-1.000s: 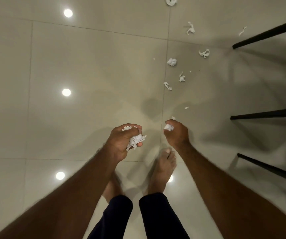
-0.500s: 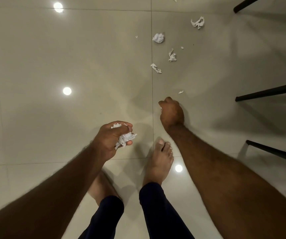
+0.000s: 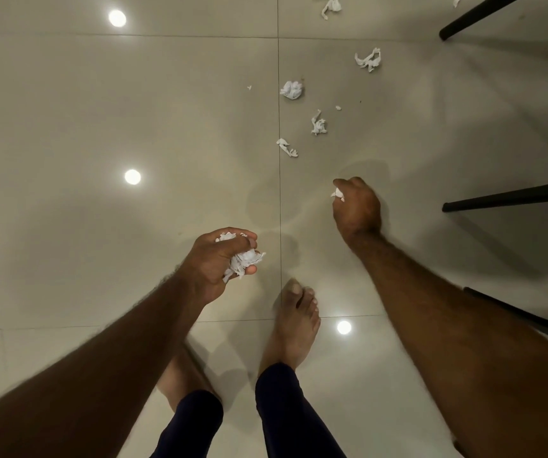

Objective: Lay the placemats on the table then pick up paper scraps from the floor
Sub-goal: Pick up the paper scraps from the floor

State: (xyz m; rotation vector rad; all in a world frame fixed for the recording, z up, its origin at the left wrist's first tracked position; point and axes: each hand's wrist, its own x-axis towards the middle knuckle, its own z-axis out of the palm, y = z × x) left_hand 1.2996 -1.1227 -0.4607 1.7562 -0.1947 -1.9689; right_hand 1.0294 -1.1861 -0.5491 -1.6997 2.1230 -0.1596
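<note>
Floor: we look straight down on glossy beige tiles (image 3: 100,110); round lamp reflections (image 3: 132,176) shine at eleven, nine and five o'clock.
Furniture: three thin black legs (image 3: 510,195) slant in from the right edge, at one, three and four o'clock.
Legs and feet: we stand barefoot in dark trousers (image 3: 286,408). The right foot (image 3: 294,325) is at six o'clock. The left foot (image 3: 180,375) is at seven, partly hidden under our left forearm.
Left hand: our left hand (image 3: 219,262), just below centre toward seven o'clock, has its fingers curled round a wad of paper (image 3: 244,259), which bulges out between thumb and fingers.
Right hand: our right hand (image 3: 357,206), toward three o'clock, is knuckles-up, with its fingertips pinching a small scrap (image 3: 338,194).
Loose scraps: from twelve to one o'clock, ahead of the right hand, a crumpled ball (image 3: 292,90), a curled strip (image 3: 368,60), a twisted piece (image 3: 318,123) and a flat shred (image 3: 286,147) lie apart on the floor.
Flecks: a tiny fleck (image 3: 249,87) lies just left of the ball.
</note>
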